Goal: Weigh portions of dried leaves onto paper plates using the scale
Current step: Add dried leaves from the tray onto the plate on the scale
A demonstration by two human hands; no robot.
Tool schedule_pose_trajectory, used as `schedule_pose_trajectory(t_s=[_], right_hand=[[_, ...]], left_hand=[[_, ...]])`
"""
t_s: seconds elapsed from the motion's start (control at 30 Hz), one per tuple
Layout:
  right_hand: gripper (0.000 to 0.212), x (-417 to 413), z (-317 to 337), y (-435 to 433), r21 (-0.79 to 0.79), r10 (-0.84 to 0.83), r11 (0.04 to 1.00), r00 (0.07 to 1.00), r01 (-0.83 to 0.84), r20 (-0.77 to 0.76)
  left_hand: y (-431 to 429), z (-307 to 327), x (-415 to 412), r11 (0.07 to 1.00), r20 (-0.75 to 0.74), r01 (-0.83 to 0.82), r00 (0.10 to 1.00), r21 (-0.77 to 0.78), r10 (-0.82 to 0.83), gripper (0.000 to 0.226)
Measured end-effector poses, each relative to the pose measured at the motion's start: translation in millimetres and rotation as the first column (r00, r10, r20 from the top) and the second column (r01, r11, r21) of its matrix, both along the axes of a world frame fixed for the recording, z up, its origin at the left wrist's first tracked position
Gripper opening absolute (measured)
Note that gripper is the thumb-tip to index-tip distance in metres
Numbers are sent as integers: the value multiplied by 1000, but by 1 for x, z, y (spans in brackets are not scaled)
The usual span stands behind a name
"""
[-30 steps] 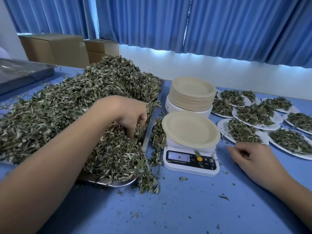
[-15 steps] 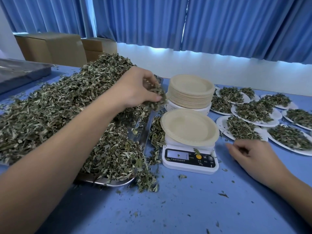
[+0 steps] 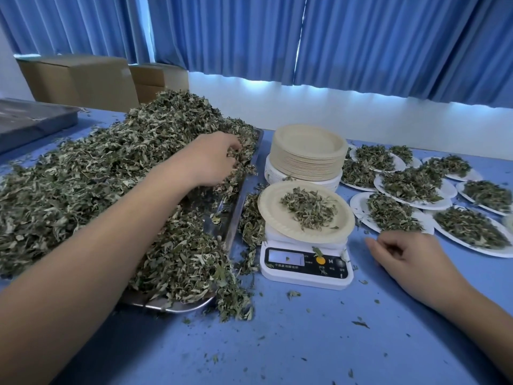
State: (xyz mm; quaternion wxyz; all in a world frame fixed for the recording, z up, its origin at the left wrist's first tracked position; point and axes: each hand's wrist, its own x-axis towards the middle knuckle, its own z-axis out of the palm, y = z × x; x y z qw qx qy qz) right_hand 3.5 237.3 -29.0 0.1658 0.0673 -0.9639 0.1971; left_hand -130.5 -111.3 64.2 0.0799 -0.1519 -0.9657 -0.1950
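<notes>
A head-worn view looks down on a blue surface (image 3: 305, 343) scattered with leaf crumbs. On the left, a large heap of dried leaves (image 3: 97, 176) covers a long metal tray (image 3: 236, 212) and spills over its near end.

The left hand (image 3: 213, 159) reaches across the heap to its far right edge. Its fingers (image 3: 233, 147) are curled down into the leaves, pinching a tuft of them.

Just right of the tray stands a small white digital scale (image 3: 305, 266); its display cannot be read. A beige paper plate (image 3: 270, 215) sits on the scale and holds a small portion of leaves (image 3: 309, 208) near its middle.

Behind the scale is a tall stack of empty plates (image 3: 308, 154). To the right of the scale and the stack lie several filled plates (image 3: 358, 202), overlapping one another, each with its own mound of leaves.

The right hand (image 3: 402, 254) rests on the surface just right of the scale, near the closest filled plate. Its fingers (image 3: 373, 244) are loosely curled and hold nothing.

At the back, blue curtains (image 3: 361, 37) hang above a white wall. Cardboard boxes (image 3: 80, 79) stand at the far left, behind a second grey tray (image 3: 30, 120).
</notes>
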Motion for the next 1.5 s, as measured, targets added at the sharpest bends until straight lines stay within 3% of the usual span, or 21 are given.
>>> schedule_pose_trajectory(t_s=[0.2,0.37,0.43,0.53,0.73,0.83,1.03,1.2,1.3,1.5], right_hand=[[51,-2,0,1,-5,22,1000,1000,-22,1],[51,-3,-2,2,0,38,999,999,-38,-12],[51,-3,-1,2,8,40,999,999,-40,-9],[51,-3,-1,2,1,49,999,999,-49,-7],[50,-1,0,2,-9,55,998,998,-55,0],[50,-1,0,2,-10,48,999,999,-48,6],[51,-1,-1,4,-14,42,999,999,-42,14],[49,-2,-2,6,-9,41,999,999,-41,-1],[50,-3,-3,7,-1,45,999,999,-45,-8],[50,-3,-3,7,-6,59,998,998,-59,-1]], left_hand=[[13,-33,-48,919,18,-8,1000,-394,17,66],[19,-55,-53,958,237,131,969,-256,-69,88],[18,-50,-50,948,219,130,974,-289,-67,70],[16,-36,-35,898,256,187,963,-398,-86,21],[-2,0,3,852,449,283,891,-440,-64,28],[-3,4,12,863,448,272,892,-425,-61,44],[-16,27,13,924,189,194,972,-330,-136,25],[-19,33,19,921,240,142,969,-362,-55,27],[-16,36,20,958,159,66,987,-277,-22,28],[-8,36,25,954,187,-42,977,-296,101,12]])
